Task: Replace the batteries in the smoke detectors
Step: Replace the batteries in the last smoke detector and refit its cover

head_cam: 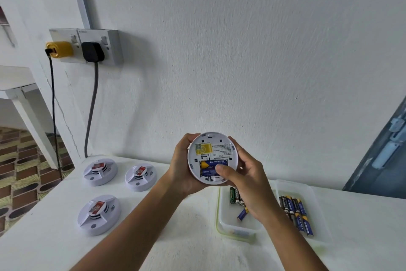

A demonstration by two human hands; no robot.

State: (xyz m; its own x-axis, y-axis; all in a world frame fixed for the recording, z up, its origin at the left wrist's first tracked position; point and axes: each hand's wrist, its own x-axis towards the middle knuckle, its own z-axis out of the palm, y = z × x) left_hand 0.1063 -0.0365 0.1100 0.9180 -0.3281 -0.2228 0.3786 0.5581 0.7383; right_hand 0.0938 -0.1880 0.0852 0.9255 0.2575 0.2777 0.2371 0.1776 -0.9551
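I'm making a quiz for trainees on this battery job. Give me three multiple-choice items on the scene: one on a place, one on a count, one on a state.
1. Where do the loose blue batteries lie?
A. in the right-hand tray
B. on the floor
C. on a detector

2. How many smoke detectors lie on the table?
A. one
B. three
C. five

3. The held detector's battery bay is
A. covered
B. empty
C. open, batteries inside

Answers: 1 A, they lie inside the clear tray. 2 B, three lie face up at left. 3 C, blue cells show under the right hand's thumb, while the left hand grips the rim.
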